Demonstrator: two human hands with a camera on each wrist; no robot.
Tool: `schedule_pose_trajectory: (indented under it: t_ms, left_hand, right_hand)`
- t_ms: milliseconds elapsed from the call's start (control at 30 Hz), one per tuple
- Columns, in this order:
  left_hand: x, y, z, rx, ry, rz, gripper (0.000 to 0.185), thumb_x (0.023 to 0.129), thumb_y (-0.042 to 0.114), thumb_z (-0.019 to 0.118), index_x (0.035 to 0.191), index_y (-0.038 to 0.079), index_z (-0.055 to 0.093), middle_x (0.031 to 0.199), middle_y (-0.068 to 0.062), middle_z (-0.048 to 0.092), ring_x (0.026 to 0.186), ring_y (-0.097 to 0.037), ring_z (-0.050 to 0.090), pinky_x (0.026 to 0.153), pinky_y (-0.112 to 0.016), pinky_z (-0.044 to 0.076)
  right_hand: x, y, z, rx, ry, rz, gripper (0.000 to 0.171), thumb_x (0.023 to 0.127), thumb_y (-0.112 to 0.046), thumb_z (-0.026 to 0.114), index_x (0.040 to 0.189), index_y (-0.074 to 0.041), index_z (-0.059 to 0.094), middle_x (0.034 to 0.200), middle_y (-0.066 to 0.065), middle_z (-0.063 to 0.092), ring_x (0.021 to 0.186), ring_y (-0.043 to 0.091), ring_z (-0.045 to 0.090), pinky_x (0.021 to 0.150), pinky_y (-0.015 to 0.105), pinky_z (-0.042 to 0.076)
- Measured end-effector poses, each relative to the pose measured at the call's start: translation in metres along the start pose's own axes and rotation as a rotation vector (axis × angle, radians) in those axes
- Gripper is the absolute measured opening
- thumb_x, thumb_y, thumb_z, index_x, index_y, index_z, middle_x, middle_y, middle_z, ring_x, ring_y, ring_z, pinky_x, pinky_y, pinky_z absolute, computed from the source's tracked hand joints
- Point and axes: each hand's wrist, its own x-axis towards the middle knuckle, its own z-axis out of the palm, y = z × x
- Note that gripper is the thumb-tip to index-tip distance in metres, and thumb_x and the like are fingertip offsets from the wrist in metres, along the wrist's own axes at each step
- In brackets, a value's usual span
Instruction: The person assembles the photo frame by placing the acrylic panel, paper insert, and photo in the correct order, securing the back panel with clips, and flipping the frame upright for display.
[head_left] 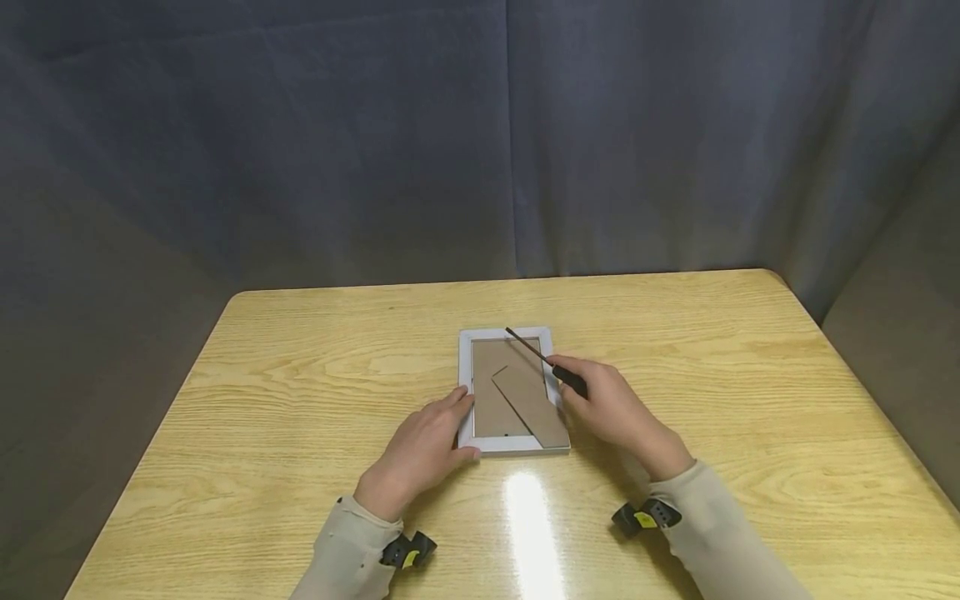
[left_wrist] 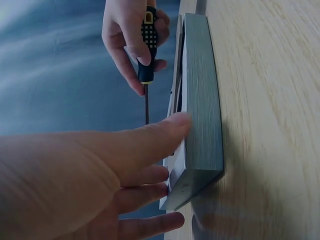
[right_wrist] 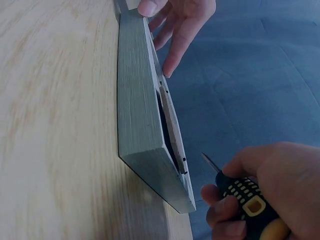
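A picture frame (head_left: 466,358) with a pale grey border lies back side up on the table. Its brown backing board (head_left: 489,410) shows, with a stand flap (head_left: 549,423) reaching over the near right border. My left hand (head_left: 422,450) rests at the frame's near left corner, thumb on the near edge and fingers along the left side. In my right hand (head_left: 611,406) I grip a screwdriver (right_wrist: 250,202) by its black and yellow handle. The thin shaft points up and left over the frame's far part. The left wrist view shows the screwdriver shaft (left_wrist: 146,105) above the backing.
The wooden table (head_left: 315,375) carries a bright light reflection in front of the frame. A dark curtain (head_left: 375,150) hangs behind the table and at both sides. Each sleeve has a small black camera (head_left: 408,551) at the wrist.
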Motion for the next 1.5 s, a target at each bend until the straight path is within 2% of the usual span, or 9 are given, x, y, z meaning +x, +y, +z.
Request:
schedule_pose_trajectory:
  t_ms: [167, 367, 533, 900, 1067, 1300, 1500]
  left_hand:
    - [-0.0003, -0.0006, -0.0004, 0.007, -0.001, -0.001, 0.063, 0.093, 0.025, 0.073, 0.145, -0.003, 0.051, 0.157, -0.023, 0.042, 0.140, -0.042, 0.049, 0.112, -0.056, 0.044]
    - [-0.0005, -0.0019, 0.0010, 0.014, -0.018, -0.010, 0.064, 0.093, 0.027, 0.073, 0.146, -0.002, 0.050, 0.160, -0.024, 0.037, 0.140, -0.043, 0.048, 0.111, -0.058, 0.044]
    - [-0.0006, -0.0020, 0.0019, 0.003, -0.010, -0.014, 0.064, 0.093, 0.026, 0.073, 0.146, -0.002, 0.050, 0.160, -0.024, 0.037, 0.141, -0.043, 0.048, 0.112, -0.058, 0.043]
    - [0.0000, -0.0015, 0.0016, -0.041, -0.018, -0.029, 0.066, 0.093, 0.024, 0.073, 0.148, -0.004, 0.047, 0.161, -0.023, 0.036, 0.140, -0.044, 0.048, 0.115, -0.053, 0.042]
    - [0.0000, -0.0016, 0.0023, -0.041, -0.022, -0.035, 0.067, 0.093, 0.023, 0.073, 0.148, -0.003, 0.047, 0.161, -0.022, 0.036, 0.141, -0.043, 0.047, 0.115, -0.052, 0.042]
    - [0.0001, -0.0017, 0.0026, -0.040, -0.021, -0.034, 0.066, 0.093, 0.024, 0.073, 0.148, -0.004, 0.047, 0.161, -0.022, 0.036, 0.141, -0.043, 0.047, 0.115, -0.052, 0.042]
    - [0.0005, -0.0013, 0.0023, -0.041, -0.018, -0.034, 0.066, 0.093, 0.023, 0.073, 0.148, -0.004, 0.047, 0.161, -0.022, 0.036, 0.141, -0.042, 0.047, 0.115, -0.053, 0.042]
  right_hand:
    - [-0.0006, -0.0002, 0.0008, 0.001, -0.015, 0.008, 0.043, 0.098, -0.009, 0.057, 0.140, -0.005, 0.059, 0.139, 0.018, 0.063, 0.124, 0.032, 0.063, 0.102, 0.052, 0.053]
    - [-0.0015, -0.0018, 0.0014, -0.021, -0.029, 0.027, 0.042, 0.100, -0.013, 0.055, 0.141, -0.009, 0.059, 0.140, 0.015, 0.063, 0.113, 0.023, 0.064, 0.096, 0.047, 0.054]
    - [-0.0007, -0.0026, 0.0021, -0.058, -0.017, 0.021, 0.042, 0.101, -0.015, 0.053, 0.143, -0.011, 0.059, 0.140, 0.014, 0.063, 0.102, 0.021, 0.061, 0.089, 0.043, 0.052]
    - [-0.0003, -0.0025, 0.0052, -0.030, -0.015, 0.017, 0.042, 0.101, -0.013, 0.053, 0.142, -0.008, 0.058, 0.142, 0.015, 0.062, 0.114, 0.023, 0.064, 0.098, 0.049, 0.054]
    - [-0.0013, -0.0011, 0.0060, -0.022, -0.013, 0.010, 0.042, 0.099, -0.010, 0.056, 0.141, -0.006, 0.059, 0.140, 0.018, 0.063, 0.119, 0.028, 0.065, 0.097, 0.049, 0.056]
    - [-0.0020, -0.0013, 0.0067, -0.037, 0.009, 0.015, 0.040, 0.098, -0.009, 0.059, 0.137, -0.004, 0.062, 0.130, 0.021, 0.067, 0.105, 0.025, 0.066, 0.085, 0.043, 0.058]
    - [-0.0013, -0.0037, 0.0060, -0.132, 0.036, 0.033, 0.037, 0.101, -0.015, 0.056, 0.136, -0.011, 0.065, 0.126, 0.017, 0.071, 0.085, 0.020, 0.062, 0.066, 0.034, 0.049]
